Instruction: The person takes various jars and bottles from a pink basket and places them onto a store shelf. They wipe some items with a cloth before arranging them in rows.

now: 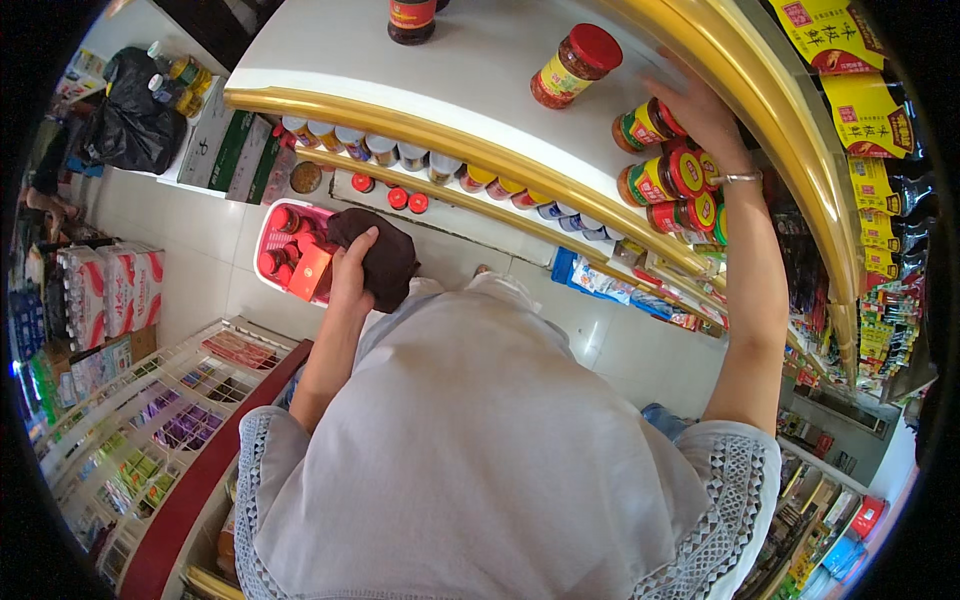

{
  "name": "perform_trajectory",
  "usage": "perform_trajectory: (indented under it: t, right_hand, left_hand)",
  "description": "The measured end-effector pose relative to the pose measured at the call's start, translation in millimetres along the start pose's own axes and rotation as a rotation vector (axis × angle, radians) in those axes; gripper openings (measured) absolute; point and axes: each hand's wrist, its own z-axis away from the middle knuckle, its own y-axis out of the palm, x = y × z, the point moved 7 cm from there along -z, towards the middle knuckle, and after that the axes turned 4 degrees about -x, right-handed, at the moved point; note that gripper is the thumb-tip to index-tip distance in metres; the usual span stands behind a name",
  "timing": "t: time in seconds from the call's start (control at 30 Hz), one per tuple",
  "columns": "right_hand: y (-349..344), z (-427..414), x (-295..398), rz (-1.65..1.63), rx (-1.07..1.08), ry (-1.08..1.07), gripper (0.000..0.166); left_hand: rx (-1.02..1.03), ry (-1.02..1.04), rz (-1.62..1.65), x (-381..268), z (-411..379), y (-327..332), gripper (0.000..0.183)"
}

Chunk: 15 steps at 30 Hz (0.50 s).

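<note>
My left hand (pixel 354 270) grips a dark brown cloth (pixel 382 255), just right of a pink and white plastic basket (pixel 264 244) that holds several red-lidded jars and an orange-red box (pixel 308 273). My right hand (pixel 694 112) reaches over the white shelf (pixel 480 67) beside a group of glass sauce jars with yellow and green labels. It is blurred, and whether its fingers touch the nearest jar (pixel 646 124) cannot be told. Another such jar (pixel 660 177) stands below it. A red-lidded jar (pixel 574 66) stands apart to the left, and a dark sauce jar (pixel 412 20) is at the top edge.
Gold trim (pixel 465 169) edges the shelf, with a row of cans (pixel 382 150) on the level below. Yellow sauce pouches (pixel 862 116) hang at the right. A black plastic bag (pixel 139 112) rests at upper left. A wire rack (pixel 180 405) with a dark red edge stands at lower left.
</note>
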Motion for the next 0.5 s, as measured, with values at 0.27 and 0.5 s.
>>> perform_trajectory:
  t: [0.27, 0.5]
  right_hand:
    - [-1.6, 40.6, -55.8, -0.067, 0.025, 0.188, 0.06]
    - [6.7, 39.4, -53.8, -0.156, 0.009, 0.193, 0.06]
  left_hand:
    - [0.02, -0.039, -0.06, 18.0, 6.1, 1.8, 0.034]
    - [0.042, -0.001, -0.029, 20.8, 12.1, 20.8, 0.031]
